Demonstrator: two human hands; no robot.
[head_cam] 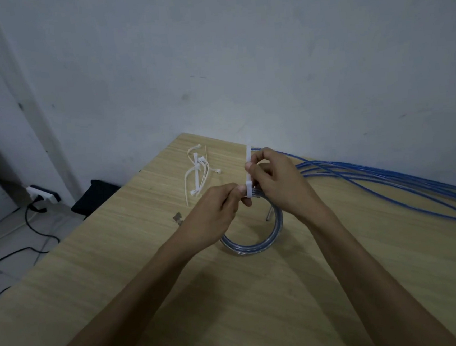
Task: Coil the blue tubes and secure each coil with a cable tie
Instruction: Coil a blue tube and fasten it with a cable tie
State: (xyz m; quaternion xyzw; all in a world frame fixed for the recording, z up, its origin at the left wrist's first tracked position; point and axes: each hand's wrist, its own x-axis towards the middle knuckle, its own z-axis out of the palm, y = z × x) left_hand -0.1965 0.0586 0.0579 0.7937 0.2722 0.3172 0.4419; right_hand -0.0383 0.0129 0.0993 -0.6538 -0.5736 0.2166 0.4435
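Holding a round coil of blue plastic tube (251, 242) up on edge on the pale wooden table (135, 263), our left hand (214, 215) pinches its top. Our right hand (275, 179) pinches a white plastic cable tie (249, 168), which looks wrapped round the coil. More white ties (198, 175) lie nearby, and long blue tubes (387, 183) lie along the wall.

Hands hide coil (251, 246) top

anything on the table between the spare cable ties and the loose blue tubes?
Yes, head view: both hands, left and right, holding the cable tie on the coil.
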